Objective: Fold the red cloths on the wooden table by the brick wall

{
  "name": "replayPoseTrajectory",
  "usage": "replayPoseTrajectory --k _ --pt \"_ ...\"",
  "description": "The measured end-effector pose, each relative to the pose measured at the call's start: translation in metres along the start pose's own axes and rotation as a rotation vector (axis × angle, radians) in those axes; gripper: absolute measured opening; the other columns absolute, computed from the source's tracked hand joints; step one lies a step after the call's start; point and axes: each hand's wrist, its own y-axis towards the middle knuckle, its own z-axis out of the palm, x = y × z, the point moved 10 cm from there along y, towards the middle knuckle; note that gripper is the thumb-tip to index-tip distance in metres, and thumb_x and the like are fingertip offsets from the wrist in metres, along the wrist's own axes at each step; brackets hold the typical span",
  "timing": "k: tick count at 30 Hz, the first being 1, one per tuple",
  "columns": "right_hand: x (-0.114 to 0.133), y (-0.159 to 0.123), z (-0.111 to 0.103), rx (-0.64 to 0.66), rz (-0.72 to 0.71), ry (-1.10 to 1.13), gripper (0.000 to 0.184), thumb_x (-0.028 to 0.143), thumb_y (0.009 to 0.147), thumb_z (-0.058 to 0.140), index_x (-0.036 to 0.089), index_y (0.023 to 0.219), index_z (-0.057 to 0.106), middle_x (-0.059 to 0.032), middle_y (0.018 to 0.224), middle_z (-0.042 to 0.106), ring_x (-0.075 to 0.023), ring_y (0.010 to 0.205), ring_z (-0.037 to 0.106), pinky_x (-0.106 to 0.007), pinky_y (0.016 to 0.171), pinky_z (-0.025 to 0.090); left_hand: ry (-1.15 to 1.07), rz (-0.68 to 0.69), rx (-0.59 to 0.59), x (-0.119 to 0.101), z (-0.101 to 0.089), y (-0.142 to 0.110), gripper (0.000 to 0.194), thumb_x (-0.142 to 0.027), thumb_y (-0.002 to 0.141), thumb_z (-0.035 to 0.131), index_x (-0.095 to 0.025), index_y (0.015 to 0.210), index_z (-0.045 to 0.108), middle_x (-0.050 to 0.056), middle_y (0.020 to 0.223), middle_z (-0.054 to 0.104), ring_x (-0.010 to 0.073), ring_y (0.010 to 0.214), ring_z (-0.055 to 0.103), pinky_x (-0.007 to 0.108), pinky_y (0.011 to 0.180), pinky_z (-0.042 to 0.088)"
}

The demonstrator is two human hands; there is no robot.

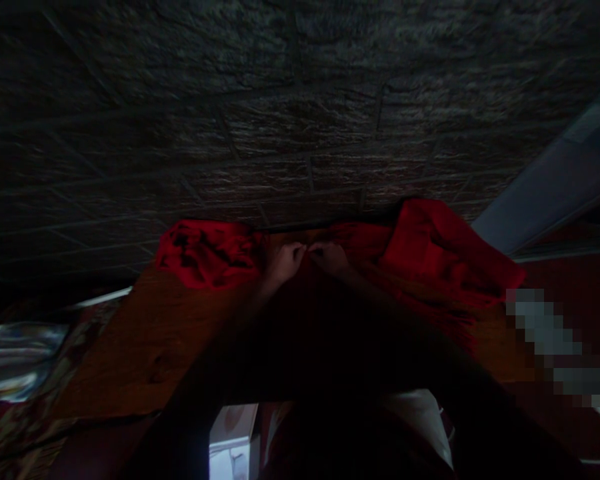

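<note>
While the wooden counter (145, 333) spreads beneath both hands, a folded, fringed red cloth (445, 247) lies right of the right hand (333, 259). The bunched, dark-blotched red fabric (210, 253) sits just left of the left hand (284, 263). Nearer the body than the left hand is a printed box (233, 443), contents hidden. Both hands pinch, fingertips close together; what they grip is too dark to tell.

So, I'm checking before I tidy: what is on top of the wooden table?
The wooden table bears bunched red cloth on the left and folded red cloth on the right. Anything beneath the cloths or behind the arms is covered.
</note>
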Motion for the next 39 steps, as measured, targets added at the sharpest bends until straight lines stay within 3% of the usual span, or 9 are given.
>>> replayPoseTrajectory --k 4,9,13,18,21,26,30,34,39 --pt "-0.005 0.000 -0.001 -0.018 0.092 -0.009 0.020 0.029 0.091 0.059 0.024 0.105 0.072 -0.0018 0.109 0.074 -0.0173 0.100 0.069 -0.028 0.091 0.052 -0.294 0.019 -0.001 0.017 0.004 0.003 0.032 -0.034 0.095 0.047 -0.018 0.102 0.073 0.006 0.108 0.075 0.0217 0.100 0.069 0.032 0.092 0.051" --pt "0.005 0.006 -0.001 0.071 0.017 -0.065 0.018 0.025 0.091 0.059 0.022 0.102 0.074 -0.0022 0.110 0.074 -0.0178 0.104 0.068 -0.028 0.094 0.051 -0.299 0.041 -0.064 0.018 0.005 -0.001 0.027 -0.029 0.092 0.052 -0.017 0.107 0.072 0.007 0.112 0.074 0.0208 0.103 0.069 0.034 0.097 0.050" --pt "0.009 -0.003 -0.036 0.114 -0.096 -0.057 0.018 0.022 0.091 0.061 0.022 0.104 0.074 -0.0022 0.112 0.074 -0.0177 0.106 0.068 -0.029 0.097 0.050 -0.208 0.033 -0.089 0.013 0.002 -0.006 0.027 -0.033 0.094 0.051 -0.019 0.105 0.071 0.007 0.111 0.074 0.0219 0.104 0.068 0.035 0.097 0.050" --pt "-0.027 -0.086 -0.121 -0.027 -0.069 -0.062 0.026 0.029 0.094 0.056 0.023 0.114 0.071 -0.0032 0.111 0.074 -0.0200 0.093 0.072 -0.034 0.086 0.057 -0.070 0.000 -0.033 0.010 0.008 -0.006 0.033 -0.042 0.096 0.046 -0.020 0.097 0.071 0.008 0.107 0.074 0.0239 0.100 0.069 0.036 0.094 0.050" --pt "-0.062 -0.158 -0.140 -0.094 -0.009 -0.120 0.031 0.035 0.097 0.050 0.023 0.119 0.069 -0.0066 0.112 0.074 -0.0215 0.087 0.072 -0.035 0.079 0.060 0.056 -0.027 -0.008 0.010 0.012 -0.003 0.037 -0.046 0.097 0.043 -0.019 0.100 0.067 0.010 0.105 0.073 0.0251 0.100 0.068 0.036 0.091 0.050" --pt "-0.091 -0.231 -0.130 -0.256 -0.011 -0.384 0.044 0.037 0.101 0.041 0.017 0.137 0.056 -0.0146 0.138 0.058 -0.0295 0.124 0.057 -0.049 0.103 0.048 0.242 -0.036 0.035 0.005 0.012 -0.002 0.040 -0.049 0.098 0.040 -0.018 0.108 0.063 0.012 0.105 0.072 0.0280 0.100 0.068 0.038 0.089 0.050" --pt "-0.090 -0.239 -0.115 -0.246 0.006 -0.485 0.053 0.037 0.103 0.032 0.016 0.152 0.036 -0.0159 0.149 0.046 -0.0293 0.135 0.046 -0.049 0.107 0.044 0.364 0.104 -0.034 -0.036 0.001 -0.010 0.047 -0.042 0.100 0.031 -0.015 0.128 0.057 0.016 0.127 0.064 0.0307 0.120 0.059 0.045 0.102 0.043" --pt "-0.074 -0.239 -0.102 -0.243 0.006 -0.549 0.061 0.042 0.102 0.034 0.011 0.154 0.028 -0.0182 0.154 0.037 -0.0305 0.140 0.039 -0.050 0.109 0.040 0.309 0.360 0.052 -0.085 0.020 -0.028 0.059 -0.044 0.102 0.021 -0.012 0.148 0.038 0.013 0.154 0.040 0.0249 0.143 0.036 0.041 0.117 0.028" --pt "-0.066 -0.242 -0.082 -0.217 -0.054 -0.648 0.062 0.041 0.102 0.036 0.009 0.153 0.029 -0.0179 0.157 0.031 -0.0303 0.145 0.030 -0.049 0.115 0.032 0.393 0.340 0.080 -0.074 0.044 -0.036 0.066 -0.052 0.101 0.022 -0.010 0.150 0.035 0.014 0.161 0.024 0.0265 0.150 0.017 0.044 0.122 0.017"
